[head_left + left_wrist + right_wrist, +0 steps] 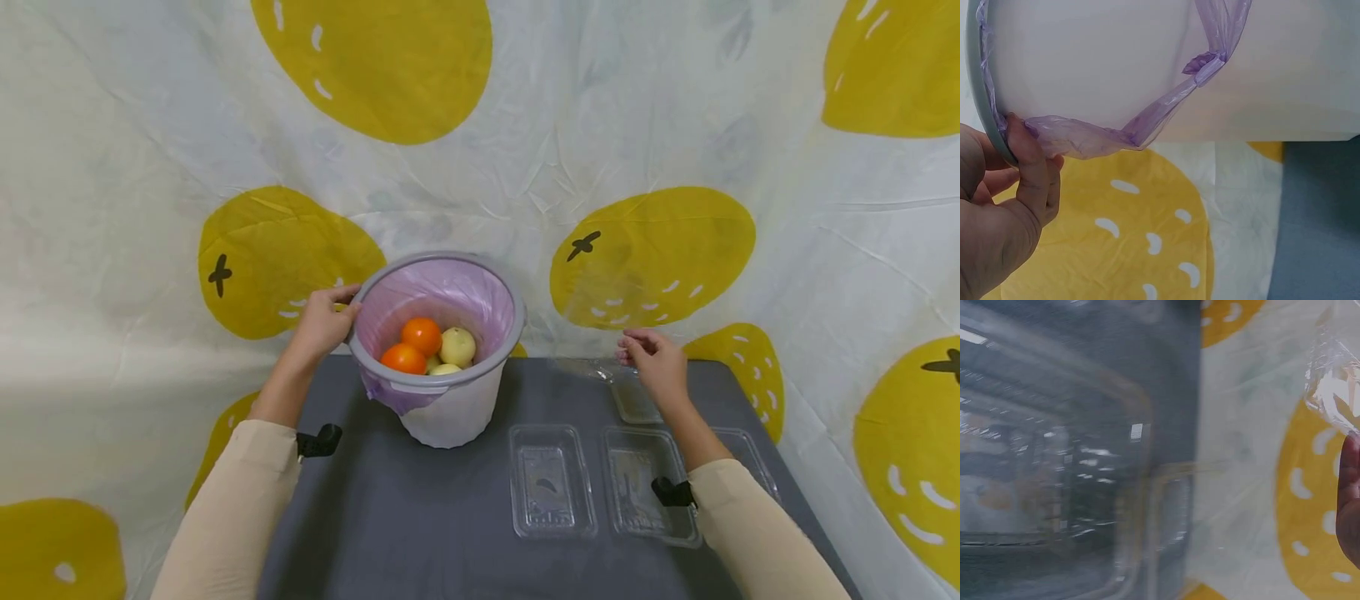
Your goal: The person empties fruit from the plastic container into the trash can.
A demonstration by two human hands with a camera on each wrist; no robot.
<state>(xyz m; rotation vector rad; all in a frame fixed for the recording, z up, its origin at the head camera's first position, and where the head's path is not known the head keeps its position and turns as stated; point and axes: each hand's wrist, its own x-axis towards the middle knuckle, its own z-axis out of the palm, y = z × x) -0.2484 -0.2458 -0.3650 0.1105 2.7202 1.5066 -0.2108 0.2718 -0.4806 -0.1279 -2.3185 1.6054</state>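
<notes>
A white bucket (453, 417) with a grey rim and a purple plastic liner (480, 296) stands on the dark table. Inside lie orange round fruits (422, 336) and pale yellow-green round fruits (457, 346). My left hand (324, 325) grips the rim at its left side; the left wrist view shows the thumb and fingers around the rim (977, 94) and the liner's gathered edge (1166, 112). Above the table's back right, my right hand (654, 362) pinches a thin sheet of clear plastic (1338, 381), its exact kind hard to make out. Only part of that hand shows in the right wrist view.
Clear plastic containers lie on the right of the table (420, 533): one (553, 479) near the middle, one (637, 467) partly under the right forearm, one (742, 454) behind it, and a clear piece (636, 400) farther back. A fruit-print curtain (525, 167) hangs close behind.
</notes>
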